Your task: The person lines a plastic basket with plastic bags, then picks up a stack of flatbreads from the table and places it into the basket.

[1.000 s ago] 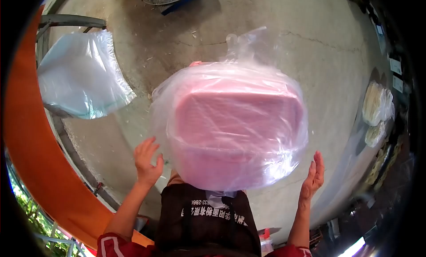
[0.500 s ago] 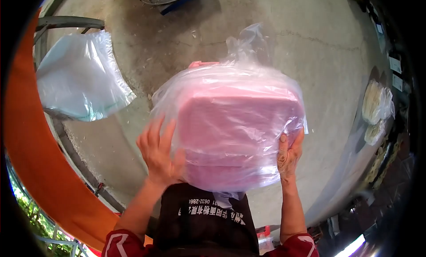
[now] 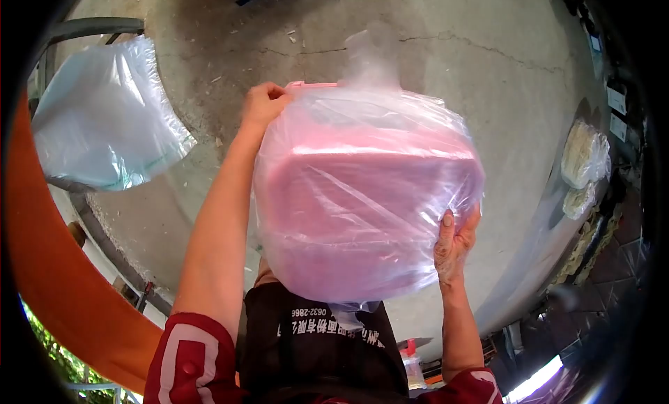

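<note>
A large pink plastic container [image 3: 362,209] with rounded corners is wrapped in a clear plastic bag [image 3: 324,111], in front of my dark apron. My right hand [image 3: 456,249] grips its near right side through the film, thumb on top and fingers round the edge. At the far left corner, my left hand [image 3: 267,105] has its fingers bent and closed on the bag's edge, beside a pink rim piece [image 3: 313,85] that sticks out. Loose film bunches up at the far end, blurred. The container's underside is hidden.
On the left, a stack of clear plastic bags [image 3: 115,118] hangs by a metal frame [image 3: 94,26] and an orange band [image 3: 63,292]. Bagged pale goods [image 3: 584,160] lie on the right of the cracked concrete floor [image 3: 481,76]. A blue-edged object shows at the top.
My left hand has moved from the container's near left side, fingers spread, up to its far left corner and closed there. The right hand keeps its hold. The view has shifted slightly.
</note>
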The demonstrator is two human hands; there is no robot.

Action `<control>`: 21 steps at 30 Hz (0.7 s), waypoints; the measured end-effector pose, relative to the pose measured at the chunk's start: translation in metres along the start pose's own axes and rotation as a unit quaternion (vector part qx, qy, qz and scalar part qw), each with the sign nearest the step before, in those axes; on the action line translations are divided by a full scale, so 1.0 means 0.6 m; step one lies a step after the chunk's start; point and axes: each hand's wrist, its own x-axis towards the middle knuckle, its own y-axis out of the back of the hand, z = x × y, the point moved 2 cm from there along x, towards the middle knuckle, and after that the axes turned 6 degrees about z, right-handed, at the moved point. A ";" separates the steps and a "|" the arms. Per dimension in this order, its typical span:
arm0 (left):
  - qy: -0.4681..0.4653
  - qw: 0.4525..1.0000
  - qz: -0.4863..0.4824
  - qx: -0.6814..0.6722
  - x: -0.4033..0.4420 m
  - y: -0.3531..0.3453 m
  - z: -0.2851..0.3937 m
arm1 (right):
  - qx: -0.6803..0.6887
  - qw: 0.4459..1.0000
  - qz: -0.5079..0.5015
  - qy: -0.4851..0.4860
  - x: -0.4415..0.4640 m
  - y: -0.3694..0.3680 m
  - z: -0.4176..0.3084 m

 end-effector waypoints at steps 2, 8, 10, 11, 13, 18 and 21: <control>-0.064 0.985 0.158 0.012 -0.041 0.049 0.025 | -0.001 1.000 -0.004 -0.013 0.002 0.000 0.005; -0.186 0.976 0.117 0.011 -0.312 0.085 0.081 | -0.022 0.999 -0.017 -0.031 0.000 -0.001 -0.031; -0.171 0.980 0.098 -0.025 -0.350 0.058 0.071 | -0.061 0.998 0.004 0.018 0.000 -0.001 -0.022; -0.191 0.974 0.108 -0.053 -0.353 0.048 0.055 | -0.081 0.996 0.015 0.042 0.002 -0.001 -0.017; -0.206 0.967 0.112 -0.097 -0.354 0.035 0.038 | -0.063 0.997 0.005 0.034 0.006 -0.001 -0.013; -0.161 0.970 0.067 -0.171 -0.344 0.038 0.023 | 0.015 0.999 -0.040 -0.003 0.008 0.003 -0.002; -0.114 0.986 0.034 -0.117 -0.341 0.065 0.041 | 0.008 0.996 -0.082 -0.017 0.022 0.022 -0.030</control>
